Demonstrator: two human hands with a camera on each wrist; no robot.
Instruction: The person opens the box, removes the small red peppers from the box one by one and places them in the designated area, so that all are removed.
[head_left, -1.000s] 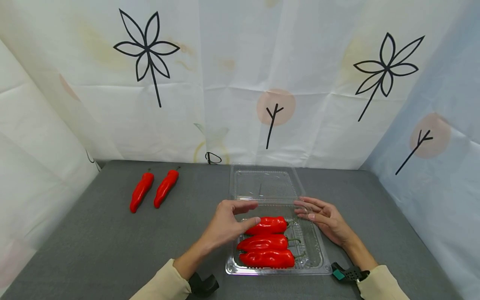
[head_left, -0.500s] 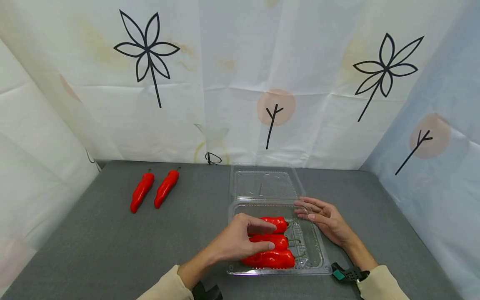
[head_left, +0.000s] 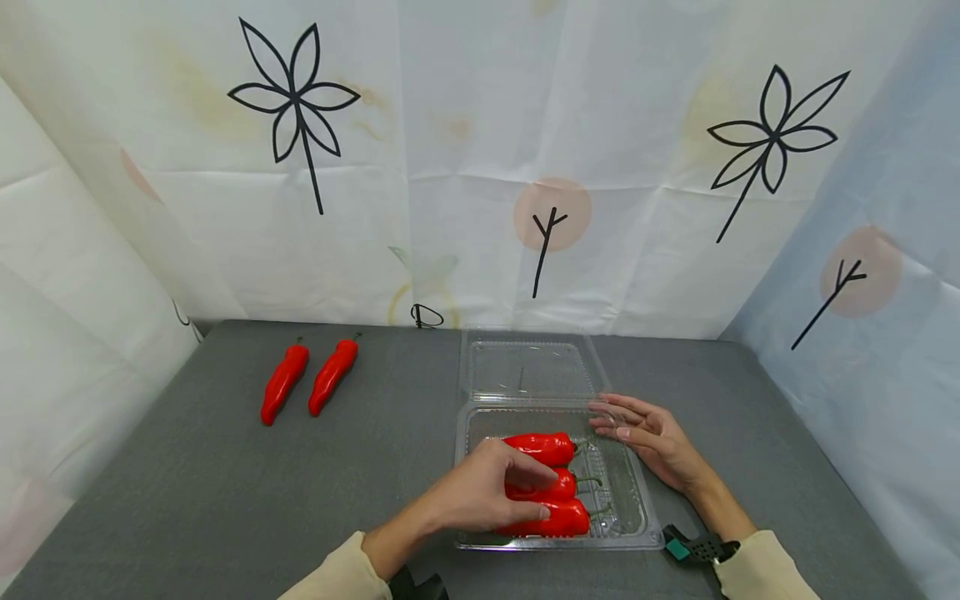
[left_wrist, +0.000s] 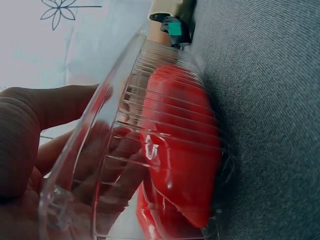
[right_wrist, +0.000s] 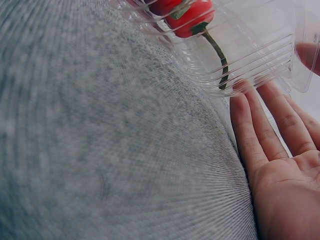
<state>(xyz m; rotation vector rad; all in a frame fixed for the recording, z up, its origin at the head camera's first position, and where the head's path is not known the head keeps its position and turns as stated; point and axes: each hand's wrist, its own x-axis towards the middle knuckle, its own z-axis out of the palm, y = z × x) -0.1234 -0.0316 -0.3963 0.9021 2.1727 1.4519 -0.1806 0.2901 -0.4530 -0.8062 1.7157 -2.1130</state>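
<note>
Shifted from the back pepper [head_left: 551, 448] toward the front pepper [head_left: 567, 518], my left hand [head_left: 487, 490], fingers and thumb apart, partly hides the middle pepper [head_left: 566, 483]; contact I can't tell. All three lie in the clear, ribbed plastic box [head_left: 633, 487]; my right hand [head_left: 654, 439], fingers extended, touches its side. Two glossy peppers [head_left: 332, 378] lie on grey cloth [head_left: 225, 500].

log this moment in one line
left hand: over three long red peppers in clear rectangular plastic box; right hand: at box's right side; lid: open; two more peppers: on grey table
</note>
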